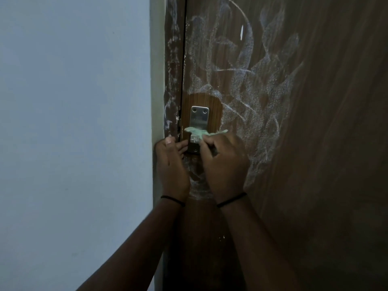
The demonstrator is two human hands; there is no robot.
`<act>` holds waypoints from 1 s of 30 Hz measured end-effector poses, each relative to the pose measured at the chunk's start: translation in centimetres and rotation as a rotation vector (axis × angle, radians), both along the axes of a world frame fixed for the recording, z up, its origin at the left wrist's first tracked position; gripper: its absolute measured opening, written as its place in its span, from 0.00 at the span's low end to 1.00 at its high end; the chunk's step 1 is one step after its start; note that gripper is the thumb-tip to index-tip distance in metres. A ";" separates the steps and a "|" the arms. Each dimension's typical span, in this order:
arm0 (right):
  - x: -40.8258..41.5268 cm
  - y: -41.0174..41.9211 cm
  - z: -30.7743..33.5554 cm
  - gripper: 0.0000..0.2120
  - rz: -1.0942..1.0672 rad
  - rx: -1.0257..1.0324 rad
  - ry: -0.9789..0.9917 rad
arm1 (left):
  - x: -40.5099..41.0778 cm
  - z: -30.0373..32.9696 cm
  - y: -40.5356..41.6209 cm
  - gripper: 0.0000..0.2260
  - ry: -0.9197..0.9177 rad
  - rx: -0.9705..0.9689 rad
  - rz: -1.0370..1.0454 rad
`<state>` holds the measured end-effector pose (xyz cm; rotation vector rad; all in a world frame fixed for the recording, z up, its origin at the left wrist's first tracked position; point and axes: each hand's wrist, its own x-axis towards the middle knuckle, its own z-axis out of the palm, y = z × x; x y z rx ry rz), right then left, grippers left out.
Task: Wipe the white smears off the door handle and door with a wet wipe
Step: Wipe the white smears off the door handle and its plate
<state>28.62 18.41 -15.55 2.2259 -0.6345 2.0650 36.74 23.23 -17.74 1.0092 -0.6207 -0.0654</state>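
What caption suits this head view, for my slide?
Right hand rubs a crumpled pale-green wet wipe on the metal door handle of a chalk-smeared brown door.

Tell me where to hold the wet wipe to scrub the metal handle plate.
Grip the wet wipe by its bunched lower end, as the right hand does now, coming from the right and below. Its loose green folds drape over the handle plate, so they probably stay free to rub the metal, while the left hand rests by the door edge.
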 end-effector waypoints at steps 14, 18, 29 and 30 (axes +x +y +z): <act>-0.6 0.5 0.0 0.04 0.012 0.050 0.044 | 1.1 -0.7 0.2 0.25 -0.011 -0.007 -0.082; 0.8 1.1 1.8 0.04 -0.018 0.094 0.042 | 1.2 -0.7 0.1 0.27 0.023 -0.051 -0.136; -0.6 0.1 0.7 0.03 -0.026 0.057 0.022 | 1.2 -0.5 0.1 0.27 0.041 -0.040 -0.171; 0.2 0.5 0.9 0.03 -0.034 0.014 0.056 | 1.1 -0.5 -0.1 0.25 0.047 -0.057 -0.180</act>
